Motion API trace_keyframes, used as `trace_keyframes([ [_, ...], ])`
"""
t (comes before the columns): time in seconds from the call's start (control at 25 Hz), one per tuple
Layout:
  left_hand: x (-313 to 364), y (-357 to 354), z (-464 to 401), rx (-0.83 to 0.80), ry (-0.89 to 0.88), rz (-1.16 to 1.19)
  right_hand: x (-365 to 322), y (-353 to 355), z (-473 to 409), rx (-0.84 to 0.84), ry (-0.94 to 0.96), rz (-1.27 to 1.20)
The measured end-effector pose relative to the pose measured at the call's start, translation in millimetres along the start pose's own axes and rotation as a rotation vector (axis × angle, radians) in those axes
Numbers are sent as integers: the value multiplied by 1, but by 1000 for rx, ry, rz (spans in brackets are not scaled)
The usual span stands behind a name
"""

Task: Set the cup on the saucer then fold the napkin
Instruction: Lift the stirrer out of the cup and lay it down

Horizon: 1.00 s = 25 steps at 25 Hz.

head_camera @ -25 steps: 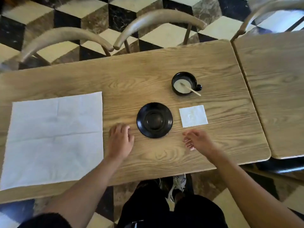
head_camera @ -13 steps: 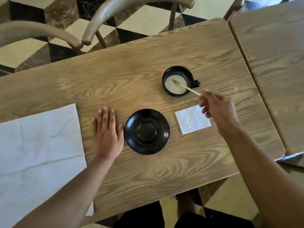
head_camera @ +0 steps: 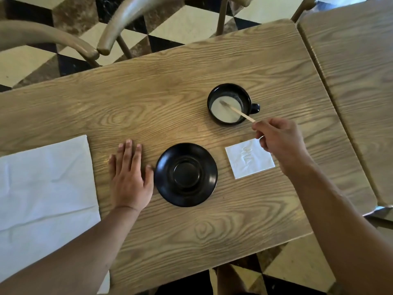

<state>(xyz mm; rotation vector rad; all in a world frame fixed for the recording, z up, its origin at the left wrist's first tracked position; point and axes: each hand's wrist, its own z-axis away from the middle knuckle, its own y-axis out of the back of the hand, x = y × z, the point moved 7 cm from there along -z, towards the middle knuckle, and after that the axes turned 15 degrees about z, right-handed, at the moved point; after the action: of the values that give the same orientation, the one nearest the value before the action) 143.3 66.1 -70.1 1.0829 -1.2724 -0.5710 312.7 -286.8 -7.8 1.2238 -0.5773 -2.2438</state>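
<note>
A black cup (head_camera: 230, 91) with pale liquid stands on the wooden table (head_camera: 170, 92), its handle pointing right. A wooden stir stick (head_camera: 239, 111) leans in it. My right hand (head_camera: 280, 139) pinches the stick's outer end, just right of the cup. The empty black saucer (head_camera: 186, 174) lies nearer to me, apart from the cup. My left hand (head_camera: 129, 175) rests flat on the table, its thumb touching the saucer's left rim. A small folded white napkin (head_camera: 249, 158) lies right of the saucer. A large unfolded white napkin (head_camera: 44, 188) covers the table's left part.
A second wooden table (head_camera: 357, 60) adjoins on the right. Two curved chair backs (head_camera: 119, 22) stand beyond the far edge over a checkered floor. My legs show below the near edge.
My right hand rose from the near edge, passed over the small napkin and took hold of the stir stick's end. My left hand flattened beside the saucer. The camera moved closer.
</note>
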Motion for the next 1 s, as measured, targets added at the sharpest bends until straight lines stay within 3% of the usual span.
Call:
trace_keyframes([
  [0.52, 4, 3, -3, 6, 34, -16, -10, -1, 3, 18, 29, -69],
  [0.72, 4, 3, -4, -4, 42, -21, 0, 8, 21, 76, 64, 113],
  [1.0, 3, 3, -3, -29, 64, -19, -7, 15, 58, 244, 294, 445],
])
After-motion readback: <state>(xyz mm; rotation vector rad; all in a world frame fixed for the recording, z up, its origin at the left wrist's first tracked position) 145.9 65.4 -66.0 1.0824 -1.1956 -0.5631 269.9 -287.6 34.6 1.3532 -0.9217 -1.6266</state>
